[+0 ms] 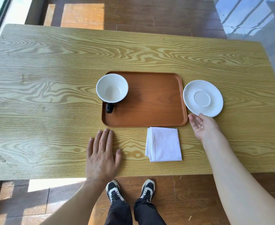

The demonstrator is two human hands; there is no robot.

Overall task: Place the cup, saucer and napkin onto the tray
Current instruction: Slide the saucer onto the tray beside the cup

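A brown wooden tray lies on the table's middle. A cup, white inside and black outside, stands upright on the tray's left end, handle toward me. A white saucer rests on the table just right of the tray. A folded white napkin lies on the table in front of the tray. My right hand is open, palm up, its fingertips at the saucer's near rim. My left hand lies flat on the table, palm down, near the tray's front left corner, holding nothing.
The light wooden table stretches wide to the left and behind the tray. Its near edge runs just above my shoes on the wooden floor. A window with glare lies at the far left.
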